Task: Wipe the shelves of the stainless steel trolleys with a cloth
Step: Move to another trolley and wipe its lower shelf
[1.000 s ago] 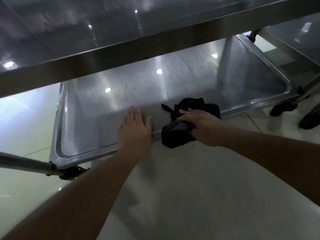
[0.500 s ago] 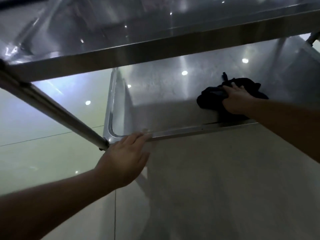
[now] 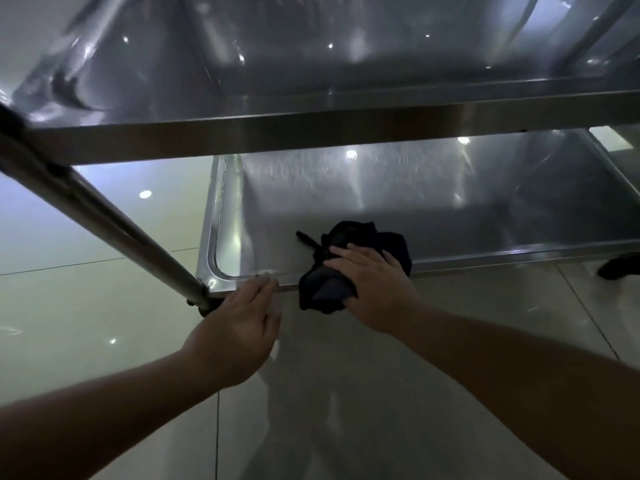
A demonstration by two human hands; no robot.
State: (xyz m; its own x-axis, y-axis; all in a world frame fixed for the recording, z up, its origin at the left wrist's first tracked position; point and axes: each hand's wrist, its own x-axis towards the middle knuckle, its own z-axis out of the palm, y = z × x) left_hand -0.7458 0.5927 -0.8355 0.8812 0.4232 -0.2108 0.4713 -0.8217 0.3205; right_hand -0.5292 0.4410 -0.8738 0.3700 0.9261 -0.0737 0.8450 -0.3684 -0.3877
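Moved: your right hand (image 3: 372,292) has drawn the dark, crumpled wiping cloth (image 3: 349,265) back from the middle of the shelf to its near edge; half a second ago it was further in and to the right. Your left hand (image 3: 239,327) has kept its place near the front-left corner.
Step in hand: you are wiping the lower stainless steel trolley shelf (image 3: 433,202), now along the front lip at 6 o'clock.
Right hand: fingers lie flat, pressing down on the cloth; whether the thumb curls under it you cannot tell.
Left hand: fingers straight, tips touching the near rim, holding nothing; it seems to steady the trolley.
Cloth: bunched, part on the shelf floor, part hanging over the front rim towards the floor.
Next move: probably a sweep out to 3 o'clock or back to 12 o'clock, as most of the shelf lies there; keep the cloth flat so it does not slip off the lip.
In the way: the upper stainless steel shelf (image 3: 346,126) overhangs at 12 o'clock and limits your reach; the slanting round steel trolley post (image 3: 104,216) runs in from 10 o'clock to the corner beside your left hand.
Around: glossy pale tiled floor (image 3: 86,306) below; a dark object (image 3: 620,268) at 3 o'clock, too cropped to name.
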